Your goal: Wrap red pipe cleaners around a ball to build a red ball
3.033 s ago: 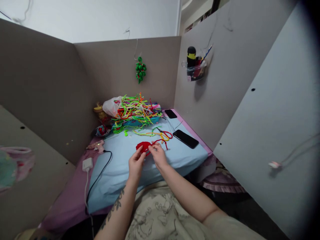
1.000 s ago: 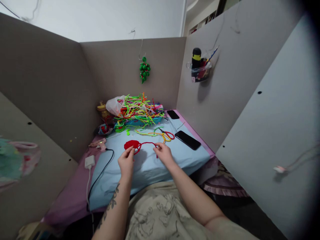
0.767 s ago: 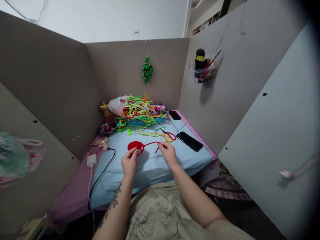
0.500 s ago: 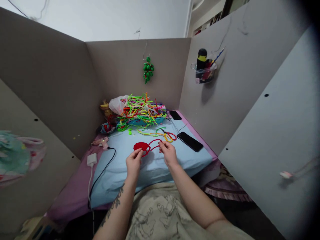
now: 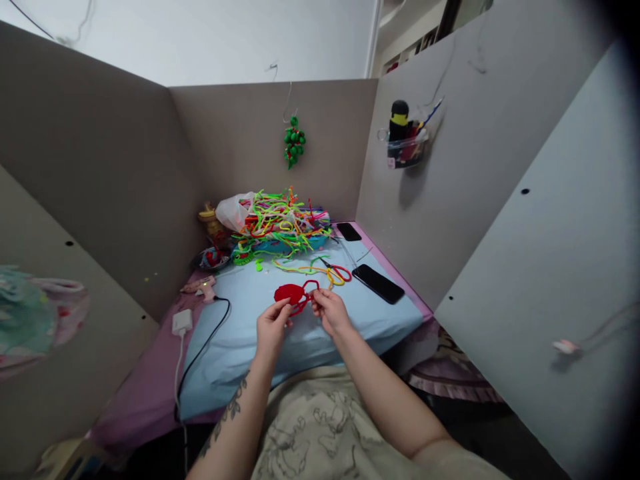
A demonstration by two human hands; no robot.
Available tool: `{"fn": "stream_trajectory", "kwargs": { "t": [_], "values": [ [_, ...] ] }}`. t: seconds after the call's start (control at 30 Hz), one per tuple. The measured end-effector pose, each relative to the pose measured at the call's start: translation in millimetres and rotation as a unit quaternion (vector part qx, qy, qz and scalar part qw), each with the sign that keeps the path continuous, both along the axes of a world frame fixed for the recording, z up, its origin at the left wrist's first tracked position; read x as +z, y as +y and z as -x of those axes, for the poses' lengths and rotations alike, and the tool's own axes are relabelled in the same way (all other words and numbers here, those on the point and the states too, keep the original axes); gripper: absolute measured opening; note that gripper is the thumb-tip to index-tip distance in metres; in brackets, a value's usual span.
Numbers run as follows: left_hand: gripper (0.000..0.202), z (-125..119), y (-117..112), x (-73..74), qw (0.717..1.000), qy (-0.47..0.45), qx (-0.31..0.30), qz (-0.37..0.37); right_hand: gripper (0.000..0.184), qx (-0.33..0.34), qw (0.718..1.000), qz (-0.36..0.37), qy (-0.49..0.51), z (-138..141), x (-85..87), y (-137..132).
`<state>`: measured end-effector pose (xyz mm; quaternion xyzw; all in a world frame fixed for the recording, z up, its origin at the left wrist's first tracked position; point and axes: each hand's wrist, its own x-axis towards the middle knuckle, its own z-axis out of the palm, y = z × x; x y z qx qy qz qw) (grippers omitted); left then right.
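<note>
Between my hands, above the blue cloth [image 5: 245,360], is a red fuzzy piece [image 5: 289,294], a rounded pad with loops of red pipe cleaner [image 5: 311,285] at its right side. My left hand [image 5: 273,325] pinches the lower edge of the pad between thumb and fingers. At the right, my right hand [image 5: 330,311] is closed on the red pipe cleaner, with its fingertips close to the pad. Beyond my right hand lie scissors [image 5: 340,274] with red and yellow handles.
Several bright pipe cleaners [image 5: 285,223] are heaped in a blue tray [image 5: 270,247] at the back. A black phone [image 5: 379,283] lies right, a pink glue gun [image 5: 206,288] and white adapter [image 5: 182,323] left. Grey panels [image 5: 240,133] enclose the table; green beadlike decoration [image 5: 295,143] hangs there.
My right hand has moved left, closer to my left hand and the pad. The red pipe cleaner, stretched out before, now bends into a tighter loop.
</note>
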<state>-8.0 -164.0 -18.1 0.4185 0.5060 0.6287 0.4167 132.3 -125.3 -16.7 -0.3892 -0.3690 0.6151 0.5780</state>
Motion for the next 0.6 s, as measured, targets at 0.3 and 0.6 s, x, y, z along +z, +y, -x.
{"fn": "stream_trajectory", "kwargs": {
  "t": [0.3, 0.6],
  "values": [
    [0.051, -0.8, 2.0, -7.5, 0.996, -0.043, -0.078, 0.006, 0.035, 0.075, 0.989, -0.029, -0.121, -1.8, 5.9, -5.8],
    [0.068, -0.4, 6.9, -11.2, 0.988, -0.108, -0.111, 0.014, 0.021, -0.012, 0.963, -0.109, -0.247, -4.4, 8.7, -6.7]
  ]
}}
